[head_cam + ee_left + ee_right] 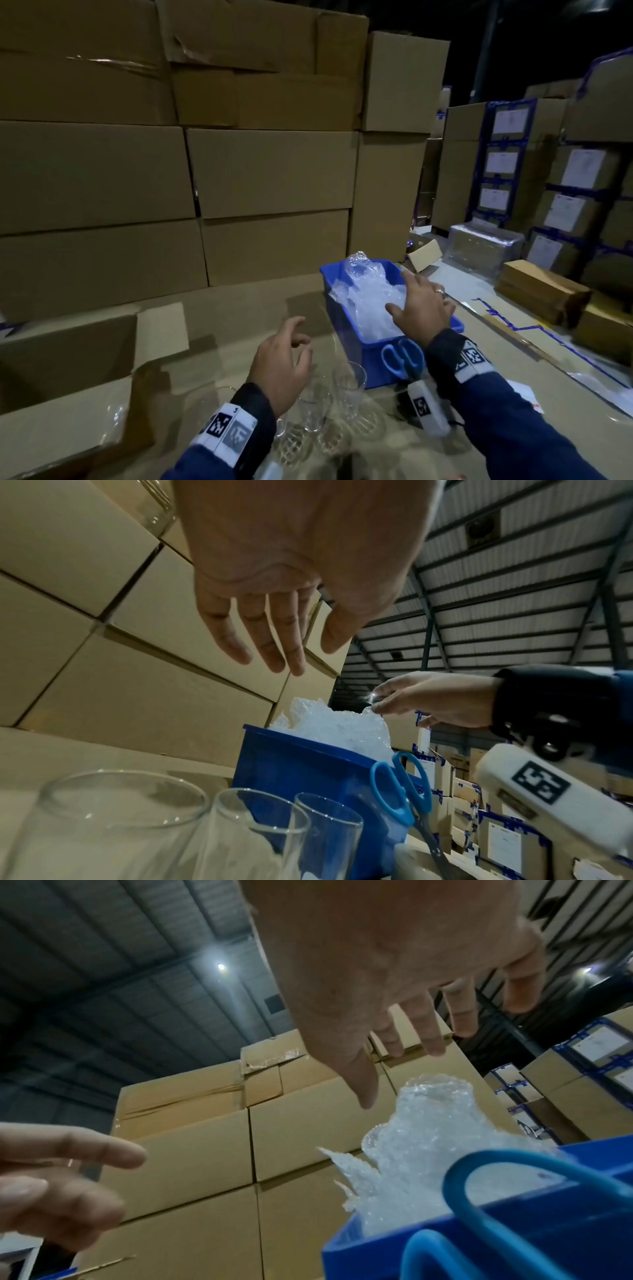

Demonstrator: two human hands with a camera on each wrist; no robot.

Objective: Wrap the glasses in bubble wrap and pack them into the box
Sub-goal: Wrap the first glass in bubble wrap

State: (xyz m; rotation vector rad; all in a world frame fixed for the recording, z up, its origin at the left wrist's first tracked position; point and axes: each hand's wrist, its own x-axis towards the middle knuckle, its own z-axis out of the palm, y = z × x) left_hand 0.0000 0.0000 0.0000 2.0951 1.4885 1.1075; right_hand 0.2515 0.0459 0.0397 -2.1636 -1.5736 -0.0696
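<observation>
Cardboard wall (267, 171); right hand (423, 306) above bubble wrap (373, 301)

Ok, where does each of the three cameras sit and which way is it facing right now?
Head: on the head, looking forward and down at the blue plastic bin of clear bubble wrap; shows the left hand and right hand, both open.
Left wrist: under the left hand, looking up past clear drinking glasses to the bin.
Right wrist: under the right hand, looking up at stacked cardboard boxes.
Shared: both wrist views show the blue-handled scissors and bubble wrap.
</observation>
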